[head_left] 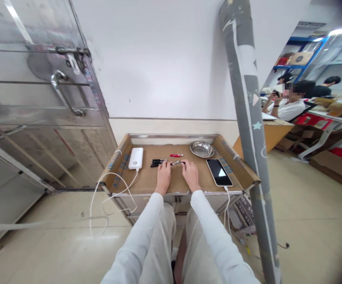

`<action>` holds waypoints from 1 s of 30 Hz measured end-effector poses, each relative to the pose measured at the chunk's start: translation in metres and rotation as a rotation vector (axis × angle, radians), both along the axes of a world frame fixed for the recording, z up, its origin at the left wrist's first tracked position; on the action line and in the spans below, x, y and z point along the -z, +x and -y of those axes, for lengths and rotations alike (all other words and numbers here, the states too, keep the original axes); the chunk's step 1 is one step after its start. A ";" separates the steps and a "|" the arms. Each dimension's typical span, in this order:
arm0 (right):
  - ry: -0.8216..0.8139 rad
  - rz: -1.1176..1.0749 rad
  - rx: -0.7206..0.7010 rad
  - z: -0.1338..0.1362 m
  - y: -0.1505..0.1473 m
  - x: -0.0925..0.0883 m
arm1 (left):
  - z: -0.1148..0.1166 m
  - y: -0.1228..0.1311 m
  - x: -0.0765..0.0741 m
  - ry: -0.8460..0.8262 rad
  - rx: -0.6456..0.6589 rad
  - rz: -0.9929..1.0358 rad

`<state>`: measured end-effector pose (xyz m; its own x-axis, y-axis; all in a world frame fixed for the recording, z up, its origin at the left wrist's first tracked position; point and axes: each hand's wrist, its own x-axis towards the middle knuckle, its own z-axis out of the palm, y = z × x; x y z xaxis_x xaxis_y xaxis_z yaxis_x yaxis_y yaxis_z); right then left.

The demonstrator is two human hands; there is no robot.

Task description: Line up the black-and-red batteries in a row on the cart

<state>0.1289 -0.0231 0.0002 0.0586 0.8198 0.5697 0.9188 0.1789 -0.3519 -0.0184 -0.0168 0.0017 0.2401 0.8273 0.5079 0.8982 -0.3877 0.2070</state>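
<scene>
A slim black pen (176,163) with a shiny middle section spans the gap between my hands, low over the cardboard-covered table top. My left hand (163,175) is closed at the pen's left end, its fingertips close beside several black pens (157,161) lying together. The pen's right end is in the closed fingers of my right hand (190,174). A short red pen-like item (176,155) lies just beyond my hands. Fine detail on the pens is too small to make out.
A white power bank (136,158) with a cable lies left, a phone (219,172) on a cable right. Behind the phone sits a round metal dish (202,149). Raised cardboard-lined sides (236,159) edge the table. A grey wrapped column (249,118) leans at right; people sit beyond.
</scene>
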 end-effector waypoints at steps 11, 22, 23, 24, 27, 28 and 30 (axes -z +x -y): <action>-0.007 0.035 -0.011 0.002 -0.001 -0.003 | 0.000 -0.002 -0.001 -0.047 0.097 -0.042; -0.017 -0.075 -0.260 0.007 -0.004 -0.010 | -0.002 -0.001 0.001 -0.036 0.173 -0.042; -0.018 -0.060 -0.305 0.008 -0.005 -0.011 | -0.002 -0.001 0.001 -0.030 0.158 -0.050; -0.024 -0.040 -0.337 0.008 -0.006 -0.011 | -0.002 -0.001 0.002 -0.026 0.126 -0.053; -0.058 0.013 -0.331 0.005 -0.007 -0.007 | 0.002 -0.001 0.001 -0.020 -0.061 -0.028; -0.066 0.024 -0.298 0.002 -0.007 -0.005 | 0.004 -0.002 0.000 -0.019 -0.137 -0.018; -0.065 0.054 -0.227 -0.006 -0.007 0.001 | 0.007 -0.001 -0.002 -0.023 -0.275 -0.008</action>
<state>0.1219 -0.0168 -0.0006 -0.1600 0.8435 0.5128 0.8754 0.3613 -0.3211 -0.0197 -0.0243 0.0037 0.0090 0.8735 0.4868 0.9708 -0.1243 0.2051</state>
